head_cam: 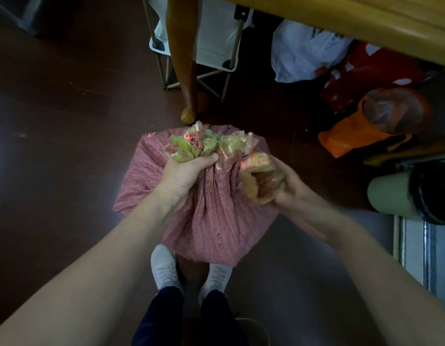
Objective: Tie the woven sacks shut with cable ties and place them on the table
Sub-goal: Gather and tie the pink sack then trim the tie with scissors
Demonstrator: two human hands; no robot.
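A pink woven sack [211, 221] stands on the dark floor just in front of my feet. Its mouth is bunched into yellow-green folds with red print. My left hand [184, 176] grips the left part of the gathered mouth. My right hand [284, 186] holds the right part of the mouth, its fingers curled round the folded edge. The wooden table [353, 26] juts in at the upper right, with one leg [184, 61] standing just beyond the sack. No cable tie is visible.
Under the table lie a white plastic bag [304, 53], a red bag [366, 78] and an orange bag [361, 131]. A folding chair frame [211, 46] stands behind the table leg. A pale green cylinder [391, 196] and a striped mat [423, 255] lie at right.
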